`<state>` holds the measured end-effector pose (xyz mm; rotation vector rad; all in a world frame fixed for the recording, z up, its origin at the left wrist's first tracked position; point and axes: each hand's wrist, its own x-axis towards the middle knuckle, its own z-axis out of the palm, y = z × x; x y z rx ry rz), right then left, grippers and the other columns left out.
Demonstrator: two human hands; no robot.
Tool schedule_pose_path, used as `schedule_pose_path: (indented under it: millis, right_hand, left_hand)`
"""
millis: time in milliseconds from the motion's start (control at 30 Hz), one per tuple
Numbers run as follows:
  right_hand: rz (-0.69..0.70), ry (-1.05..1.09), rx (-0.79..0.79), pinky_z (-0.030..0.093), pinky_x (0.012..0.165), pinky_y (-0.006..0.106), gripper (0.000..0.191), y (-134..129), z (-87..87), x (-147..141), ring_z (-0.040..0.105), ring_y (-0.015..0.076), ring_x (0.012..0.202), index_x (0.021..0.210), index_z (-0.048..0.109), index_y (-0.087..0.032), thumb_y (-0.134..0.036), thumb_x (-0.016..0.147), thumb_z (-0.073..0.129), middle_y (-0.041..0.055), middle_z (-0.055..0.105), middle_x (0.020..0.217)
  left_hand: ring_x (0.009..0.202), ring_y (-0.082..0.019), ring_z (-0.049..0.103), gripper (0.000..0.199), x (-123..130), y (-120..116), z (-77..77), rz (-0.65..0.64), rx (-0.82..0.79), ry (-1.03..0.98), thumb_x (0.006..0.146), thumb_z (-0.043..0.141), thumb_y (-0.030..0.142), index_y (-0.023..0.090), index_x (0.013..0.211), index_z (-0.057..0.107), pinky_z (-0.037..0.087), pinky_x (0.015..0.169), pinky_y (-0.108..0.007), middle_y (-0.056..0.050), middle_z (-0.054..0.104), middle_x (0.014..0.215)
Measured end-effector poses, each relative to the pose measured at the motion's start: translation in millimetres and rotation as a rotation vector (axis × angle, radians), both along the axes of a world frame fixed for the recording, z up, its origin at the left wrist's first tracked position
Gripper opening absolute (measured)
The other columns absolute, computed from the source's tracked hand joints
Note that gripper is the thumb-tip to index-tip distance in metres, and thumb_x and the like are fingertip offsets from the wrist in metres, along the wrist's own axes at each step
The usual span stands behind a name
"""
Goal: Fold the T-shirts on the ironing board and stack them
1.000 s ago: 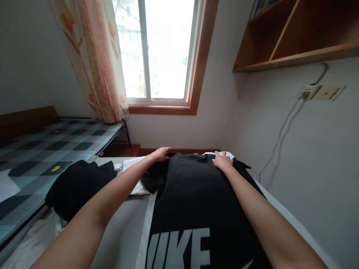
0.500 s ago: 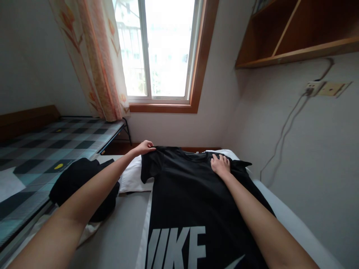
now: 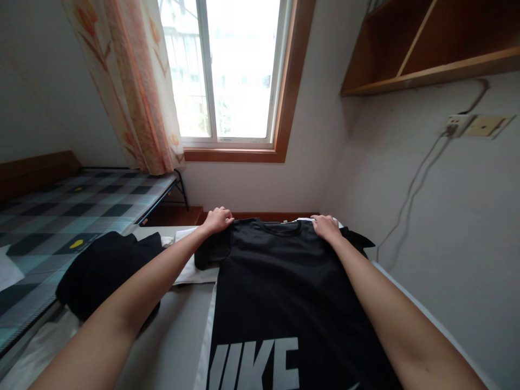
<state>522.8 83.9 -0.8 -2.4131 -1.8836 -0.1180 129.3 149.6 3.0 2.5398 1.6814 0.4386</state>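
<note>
A black T-shirt [image 3: 276, 287] with large pale letters lies spread face up, its neckline toward the window. My left hand [image 3: 219, 219] is closed on its left shoulder edge, fingers bent over the fabric. On the other side of the collar, my right hand [image 3: 326, 226] pinches the right shoulder edge. The left sleeve hangs flat below my left hand; the right sleeve sticks out past my right forearm. White cloth [image 3: 190, 271] shows beneath the shirt at the left.
Bunched black clothing [image 3: 109, 271] lies left of my left forearm. Farther left is a bed with a checked mat [image 3: 109, 205]. A wooden shelf [image 3: 430, 76] and a socket [image 3: 457, 125] with a hanging cord are on the right wall.
My left hand has moved slightly right, inward along the shoulder. My right hand, earlier lying spread on the shirt, has moved up to the shoulder edge and closed on it.
</note>
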Motion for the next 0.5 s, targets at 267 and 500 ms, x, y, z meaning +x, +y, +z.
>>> schedule_pose_path:
  millis: [267,500]
  right_hand:
    - [-0.014,0.008,-0.056,0.035,0.099,0.045,0.044,24,-17.0,-17,0.043,0.0309,0.122,0.132,0.058,-0.027,-0.027,0.093,0.037,0.0099,0.053,0.136]
    - [-0.081,0.016,0.263,0.039,0.092,0.039,0.042,28,4.7,-21,0.05,0.0286,0.108,0.112,0.071,-0.018,-0.019,0.093,0.034,0.015,0.06,0.117]
  left_hand:
    - [0.104,-0.032,0.062,0.03,73,14,-4.2,-0.064,-0.251,-0.076,0.084,0.058,0.047,0.021,0.09,0.071,0.039,0.097,-0.054,-0.01,0.072,0.103]
    - [0.108,-0.022,0.061,0.03,92,22,-3.4,-0.114,-0.132,-0.226,0.082,0.057,0.018,0.024,0.11,0.065,0.047,0.092,-0.032,-0.005,0.068,0.115]
